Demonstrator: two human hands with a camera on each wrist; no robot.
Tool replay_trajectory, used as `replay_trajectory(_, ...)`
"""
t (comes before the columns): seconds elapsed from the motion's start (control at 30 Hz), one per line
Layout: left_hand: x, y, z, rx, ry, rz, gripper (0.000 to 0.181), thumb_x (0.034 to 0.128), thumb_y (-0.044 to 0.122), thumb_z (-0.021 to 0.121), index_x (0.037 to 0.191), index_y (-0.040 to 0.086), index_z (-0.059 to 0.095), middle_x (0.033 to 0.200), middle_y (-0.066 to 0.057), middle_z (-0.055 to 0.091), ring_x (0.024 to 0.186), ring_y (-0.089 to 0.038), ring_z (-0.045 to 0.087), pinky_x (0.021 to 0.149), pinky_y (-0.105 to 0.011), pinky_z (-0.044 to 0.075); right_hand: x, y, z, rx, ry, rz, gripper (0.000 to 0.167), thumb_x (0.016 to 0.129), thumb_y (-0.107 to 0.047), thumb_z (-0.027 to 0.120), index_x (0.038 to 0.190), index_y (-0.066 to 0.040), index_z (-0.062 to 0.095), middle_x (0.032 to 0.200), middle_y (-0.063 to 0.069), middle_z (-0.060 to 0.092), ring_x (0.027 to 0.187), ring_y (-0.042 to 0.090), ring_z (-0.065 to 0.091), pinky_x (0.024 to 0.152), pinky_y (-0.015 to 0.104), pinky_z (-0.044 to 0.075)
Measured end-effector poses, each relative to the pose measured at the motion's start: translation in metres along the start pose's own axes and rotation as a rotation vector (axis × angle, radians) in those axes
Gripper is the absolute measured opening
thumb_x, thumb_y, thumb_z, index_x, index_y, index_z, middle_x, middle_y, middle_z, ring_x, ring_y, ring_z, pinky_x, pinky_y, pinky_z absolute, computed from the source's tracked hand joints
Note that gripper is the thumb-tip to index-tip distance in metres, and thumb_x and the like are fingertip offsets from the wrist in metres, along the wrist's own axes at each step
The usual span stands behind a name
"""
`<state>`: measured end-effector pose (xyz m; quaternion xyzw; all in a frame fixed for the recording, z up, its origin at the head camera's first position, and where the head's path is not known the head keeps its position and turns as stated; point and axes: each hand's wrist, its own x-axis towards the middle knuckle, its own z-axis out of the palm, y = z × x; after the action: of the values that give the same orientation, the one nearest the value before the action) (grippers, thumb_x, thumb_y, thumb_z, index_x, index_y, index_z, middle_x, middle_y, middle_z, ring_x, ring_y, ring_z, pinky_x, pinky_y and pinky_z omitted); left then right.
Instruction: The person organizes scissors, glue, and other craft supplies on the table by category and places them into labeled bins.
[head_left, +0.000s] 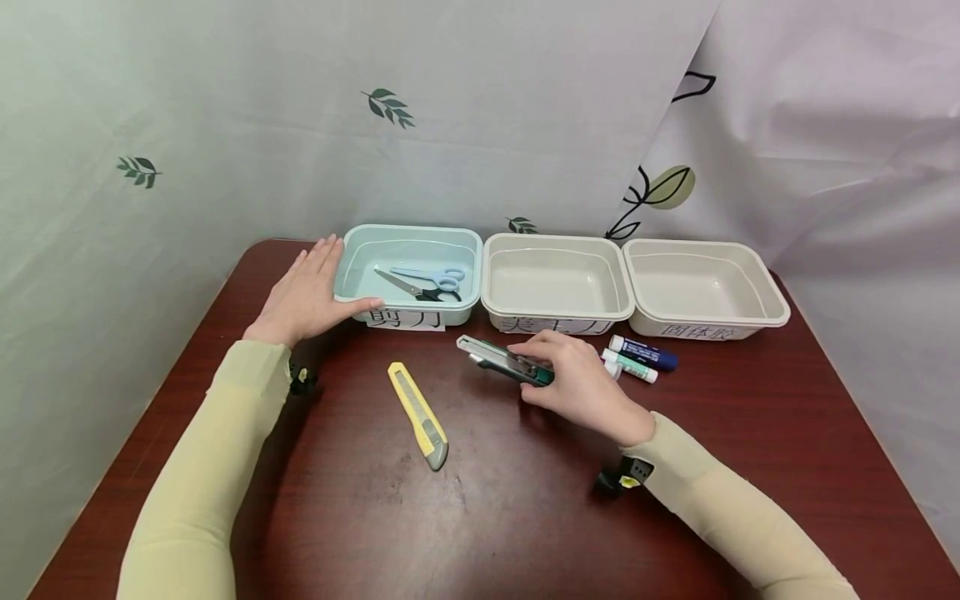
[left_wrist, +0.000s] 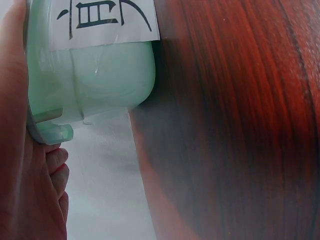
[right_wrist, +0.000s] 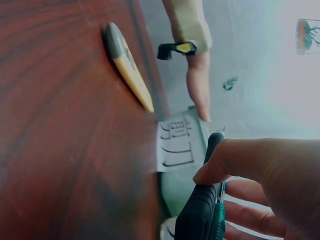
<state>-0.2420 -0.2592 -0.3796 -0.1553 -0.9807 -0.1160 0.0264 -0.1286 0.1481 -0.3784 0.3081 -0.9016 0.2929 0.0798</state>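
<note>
My right hand (head_left: 581, 383) pinches a dark green and silver utility knife (head_left: 506, 362) above the table, in front of the middle bin. In the right wrist view the thumb lies along the black side of the knife (right_wrist: 202, 200). My left hand (head_left: 303, 292) rests against the left end of the light blue bin (head_left: 408, 310), its fingers straight and the thumb over the front rim. Two pairs of scissors lie in that bin, one blue (head_left: 431, 275), one with black handles (head_left: 420, 289). A yellow utility knife (head_left: 418, 415) lies on the table between the hands.
To the right of the blue bin stand two whitish bins, the middle one (head_left: 558, 312) and the right one (head_left: 708, 317), all with handwritten labels. Glue sticks, one dark blue (head_left: 645, 353) and one green-white (head_left: 632, 367), lie beside my right hand. A patterned cloth (head_left: 480, 125) hangs behind.
</note>
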Motion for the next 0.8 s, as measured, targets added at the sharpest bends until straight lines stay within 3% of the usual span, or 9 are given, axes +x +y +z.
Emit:
replay_trajectory(0.3,0.001,-0.001,0.000,0.002,0.003,0.002,0.121,0.0858,0.079,0.056,0.161,-0.005,0.011,0.166,-0.025,0.012,0.154,-0.037,0.008,0.124,-0.049,0.003,0.005,0.005,-0.019,0.026,0.066,0.038,0.048,0.074,-0.007,0.084,0.122,-0.010,0.076,0.104,0.001,0.069,0.086,0.017,0.063,0.072,0.036,0.051)
replay_trajectory(0.8,0.000,0.001,-0.002,0.000,0.012,0.008,0.121,0.0856,0.078,0.058,0.160,-0.005,0.012,0.166,-0.025,0.012,0.153,-0.038,0.011,0.124,-0.049,0.005,0.008,0.014,-0.049,0.082,0.145,0.077,0.048,0.074,-0.003,0.087,0.120,-0.010,0.076,0.105,-0.001,0.069,0.083,0.016,0.070,0.077,0.036,0.061)
